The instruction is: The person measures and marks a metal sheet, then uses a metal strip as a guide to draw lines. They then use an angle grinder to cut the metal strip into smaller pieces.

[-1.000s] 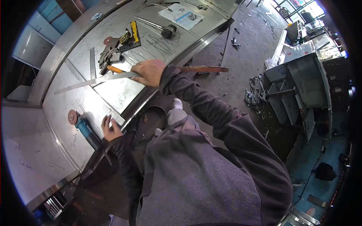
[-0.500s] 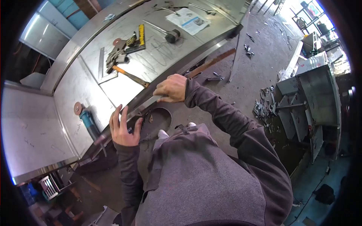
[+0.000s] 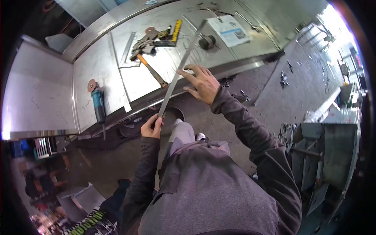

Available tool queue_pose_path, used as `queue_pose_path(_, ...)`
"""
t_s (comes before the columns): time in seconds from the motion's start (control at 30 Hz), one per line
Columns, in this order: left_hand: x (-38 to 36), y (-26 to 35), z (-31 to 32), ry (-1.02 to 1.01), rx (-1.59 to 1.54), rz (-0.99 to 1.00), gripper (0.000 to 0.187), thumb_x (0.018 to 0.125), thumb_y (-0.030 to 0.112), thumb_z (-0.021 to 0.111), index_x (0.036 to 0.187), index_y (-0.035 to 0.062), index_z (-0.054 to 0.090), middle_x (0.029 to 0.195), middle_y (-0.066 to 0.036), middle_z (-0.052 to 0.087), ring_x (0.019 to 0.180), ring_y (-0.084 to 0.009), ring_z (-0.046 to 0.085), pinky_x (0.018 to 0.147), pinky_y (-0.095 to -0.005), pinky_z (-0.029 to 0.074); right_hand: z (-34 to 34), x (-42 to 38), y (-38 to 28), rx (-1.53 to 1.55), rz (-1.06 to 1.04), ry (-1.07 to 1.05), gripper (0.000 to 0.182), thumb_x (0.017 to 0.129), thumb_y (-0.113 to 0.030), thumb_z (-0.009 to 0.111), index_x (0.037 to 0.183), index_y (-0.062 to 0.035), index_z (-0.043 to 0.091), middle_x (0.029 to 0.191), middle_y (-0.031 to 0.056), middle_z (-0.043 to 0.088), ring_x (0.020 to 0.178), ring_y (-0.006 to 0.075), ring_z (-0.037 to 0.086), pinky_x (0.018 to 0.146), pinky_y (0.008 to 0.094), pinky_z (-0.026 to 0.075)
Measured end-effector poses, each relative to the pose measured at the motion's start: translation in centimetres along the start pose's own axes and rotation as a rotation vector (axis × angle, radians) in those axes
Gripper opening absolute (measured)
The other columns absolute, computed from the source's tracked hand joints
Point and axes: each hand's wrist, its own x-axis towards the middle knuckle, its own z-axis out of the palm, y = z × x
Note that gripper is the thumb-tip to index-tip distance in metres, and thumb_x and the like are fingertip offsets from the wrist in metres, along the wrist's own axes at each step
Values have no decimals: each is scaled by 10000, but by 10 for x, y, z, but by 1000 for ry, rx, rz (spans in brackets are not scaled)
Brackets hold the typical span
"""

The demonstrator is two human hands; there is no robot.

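A long, thin flat metal strip (image 3: pixel 177 77) slants up from my left hand (image 3: pixel 152 126) and reaches over the metal worktable (image 3: pixel 98 72). My left hand pinches its lower end between thumb and fingers, just off the table's front edge. My right hand (image 3: pixel 201 84) is open beside the strip, fingers spread, with the index fingertip right at the strip's edge. Behind the strip lie a hammer (image 3: pixel 152 70) with an orange and black handle and a dark-headed mallet (image 3: pixel 206 42), whose handle the strip partly covers.
On the table lie a blue angle grinder (image 3: pixel 98 103), gloves (image 3: pixel 143 47), a metal square (image 3: pixel 127 51), a yellow-marked square (image 3: pixel 177 30), a bagged paper sheet (image 3: pixel 229 31) and a wrench (image 3: pixel 247 21). Metal scraps (image 3: pixel 288 133) and a metal cabinet (image 3: pixel 340 156) occupy the floor at right.
The strip has swung from along the table edge to a steep slant. My left hand has closed on its end; my right hand has let go and spread its fingers. The view has shifted.
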Motion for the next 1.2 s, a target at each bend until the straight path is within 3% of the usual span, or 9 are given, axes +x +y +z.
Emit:
queue_pose_path(0.17, 65, -8, 8, 171, -70, -51, 292, 866, 199, 623, 1044, -32, 641, 679, -25, 618, 592, -65, 531, 547, -212, 426, 37, 14, 20, 390, 232, -128, 499, 810, -230, 656, 1272, -136, 492, 1221, 131, 473, 1099, 326, 494, 917, 386, 419)
queue_pose_path(0.27, 108, 24, -4, 295, 296, 276, 348, 808, 235, 701, 994, -54, 647, 710, -148, 656, 612, -141, 613, 584, -257, 475, 21, 42, 30, 105, 4, -66, 549, 794, -251, 671, 1296, -159, 469, 1255, 111, 461, 1176, 304, 454, 991, 421, 369)
queue_pose_path(0.43, 182, 98, -51, 46, 594, 557, 249, 737, 288, 757, 845, 71, 704, 702, -60, 658, 528, -189, 611, 484, -290, 463, -27, 101, 65, -222, -26, 16, 653, 766, -294, 694, 1349, -203, 414, 1373, 79, 371, 1274, 277, 367, 1097, 453, 247)
queue_pose_path(0.5, 210, 123, -62, -113, 709, 681, 227, 735, 301, 750, 823, 97, 704, 647, -39, 633, 517, -185, 598, 472, -284, 453, -35, 109, 84, -340, -42, 43, 557, 791, -316, 674, 1287, -152, 483, 1248, 105, 516, 1165, 261, 499, 1003, 409, 379)
queue_pose_path(0.57, 244, 145, -59, -232, 806, 833, 213, 719, 289, 747, 852, 127, 705, 669, -21, 627, 592, -172, 610, 551, -298, 474, -21, 96, 111, 212, 279, -497, 384, 843, -228, 634, 1199, -106, 558, 936, 82, 660, 910, 267, 632, 807, 365, 484)
queue_pose_path(0.63, 270, 157, -39, 76, 1025, 1101, 388, 690, 228, 748, 1064, 193, 655, 1052, -23, 600, 922, -226, 575, 774, -338, 458, 13, 78, 127, 335, 258, -349, 314, 880, -248, 587, 1138, -69, 570, 796, 76, 640, 774, 241, 632, 694, 355, 474)
queue_pose_path(0.7, 281, 171, -16, 273, 897, 1113, 438, 690, 174, 750, 1112, 174, 632, 1121, -52, 566, 967, -261, 551, 798, -342, 458, 27, 84, 138, 457, 218, -179, 287, 917, -268, 540, 1077, -33, 583, 656, 71, 620, 638, 215, 632, 582, 345, 463)
queue_pose_path(0.97, 242, 59, 89, 25, 332, 346, 217, 778, 119, 666, 980, 42, 657, 965, -165, 624, 918, -318, 597, 799, -368, 472, 105, 129, 223, 1118, 984, -111, 179, 965, -205, 445, 960, -46, 526, 599, 5, 465, 458, 76, 400, 413, 255, 342)
queue_pose_path(1.2, 173, 33, 136, 149, 354, -31, 223, 821, 134, 638, 1022, 40, 653, 974, -135, 635, 849, -262, 638, 724, -317, 499, 160, 147, 272, 1279, 1153, -29, 157, 964, -187, 440, 1023, -64, 517, 687, 9, 483, 463, 85, 389, 365, 245, 324)
